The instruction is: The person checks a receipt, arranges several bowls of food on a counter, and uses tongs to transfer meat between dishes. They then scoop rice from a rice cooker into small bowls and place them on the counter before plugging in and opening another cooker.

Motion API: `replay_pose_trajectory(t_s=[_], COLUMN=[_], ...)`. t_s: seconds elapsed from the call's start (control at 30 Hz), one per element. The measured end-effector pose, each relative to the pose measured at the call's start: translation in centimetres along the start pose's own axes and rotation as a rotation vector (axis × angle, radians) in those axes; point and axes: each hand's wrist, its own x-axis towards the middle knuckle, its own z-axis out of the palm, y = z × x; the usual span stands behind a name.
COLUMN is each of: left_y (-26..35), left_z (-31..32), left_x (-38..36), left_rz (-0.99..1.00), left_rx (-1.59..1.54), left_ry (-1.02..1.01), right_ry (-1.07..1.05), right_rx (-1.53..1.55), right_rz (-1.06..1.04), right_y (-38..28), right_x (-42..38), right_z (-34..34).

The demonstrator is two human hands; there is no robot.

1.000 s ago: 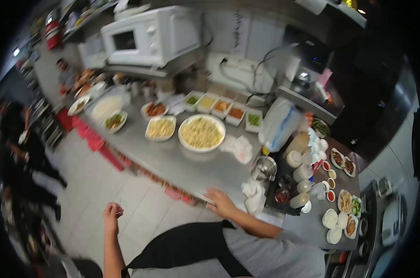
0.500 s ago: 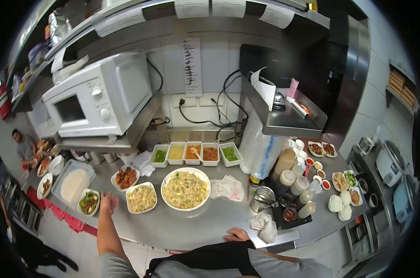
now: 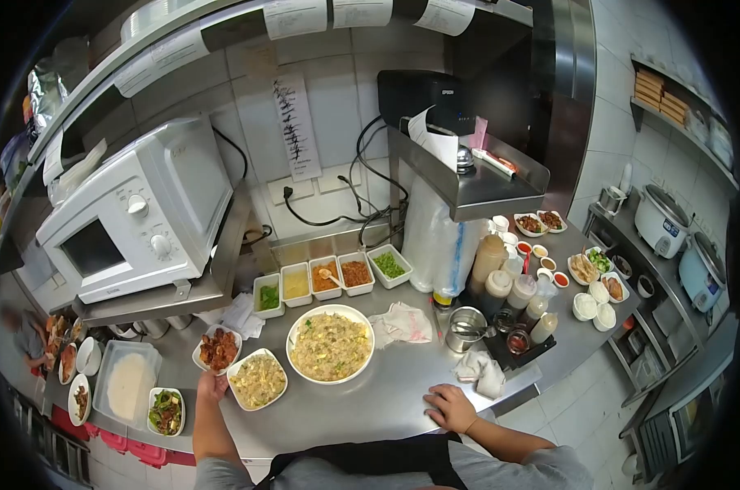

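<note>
My left hand (image 3: 213, 387) is at the near rim of a white bowl of reddish-brown meat pieces (image 3: 218, 349), its fingers closed at the edge and partly hidden. Just right of that hand is a square white bowl of fried rice (image 3: 257, 380). Beyond it stands a larger round bowl of fried rice (image 3: 330, 344). To the hand's left sits a bowl of greens and meat (image 3: 167, 412). My right hand (image 3: 450, 407) rests on the steel counter (image 3: 345, 420) near its front edge, fingers spread and holding nothing. A folded white cloth (image 3: 479, 373) lies beyond it.
Topping tubs (image 3: 356, 274) line the back. A microwave (image 3: 141, 208) overhangs the left side, a metal shelf (image 3: 476, 192) the right. Sauce bottles (image 3: 498, 286) and a metal pot (image 3: 466, 328) stand at right. A plastic container (image 3: 127, 384) and another person (image 3: 28, 343) are at left.
My left hand has moved from beside the greens bowl to the meat bowl's near rim. My right hand lies farther onto the counter. The view has tilted and shifted right.
</note>
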Motion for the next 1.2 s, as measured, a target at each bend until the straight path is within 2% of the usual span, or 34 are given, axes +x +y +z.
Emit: replay_pose_trajectory(t_s=[0.13, 0.23, 0.33, 0.43, 0.6, 0.7, 0.73, 0.83, 0.97, 1.03, 1.1, 1.13, 1.17, 1.2], left_y=[3.1, 6.0, 7.9, 7.5, 2.3, -3.4, -5.5, -12.2, -17.9, -18.9, -19.3, -19.3, -19.0, -18.6], left_z=[-0.1, -0.6, 0.6, 4.0, 5.8, 8.8, 10.2, 13.4, 18.8, 21.7, 24.3, 25.0, 26.3, 27.6], left_x=[-0.2, -1.9, -6.9, -15.1, -22.1, -26.0, -27.3, -30.0, -33.8, -35.1, -36.2, -36.1, -36.3, -36.5], left_rz=[-0.057, 0.056, 0.168, 0.321, 0.223, 0.121, 0.076, -0.038, -0.186, -0.214, -0.238, -0.255, -0.245, -0.235], left_rx=[0.182, 0.175, 0.243, 0.320, 0.318, 0.215, 0.195, 0.114, 0.129, 0.170, 0.225, 0.277, 0.317, 0.385], left_ry=[0.070, 0.038, 0.127, 0.160, 0.023, -0.094, -0.111, -0.234, -0.382, -0.402, -0.455, -0.515, -0.585, -0.652], right_ry=[0.019, 0.019, 0.021, 0.030, 0.108, -0.138, -0.286, -0.570, -0.819, -0.830, -0.706, -0.663, -0.541, -0.431], right_rx=[-0.029, -0.033, -0.011, 0.029, 0.144, 0.513, 0.730, 1.540, 1.837, 1.885, 1.769, 1.703, 1.668, 1.609], right_rz=[0.015, 0.017, 0.021, 0.017, -0.029, 0.253, 0.279, 0.639, 0.714, 0.723, 0.624, 0.656, 0.616, 0.667], right_y=[-0.6, -0.8, -0.7, -0.3, 1.1, 1.8, 2.1, 2.4, 1.0, 1.3, 1.7, 1.5, 2.1, 1.8], right_x=[0.1, 0.1, 0.2, 0.0, -0.2, 0.6, 1.3, 2.9, 4.2, 3.4, 2.5, 2.1, 1.0, 0.6], right_z=[-0.2, -0.3, -0.4, -0.3, 0.4, 0.4, -0.1, 1.1, -3.0, -4.6, -6.7, -9.1, -8.6, -10.7])
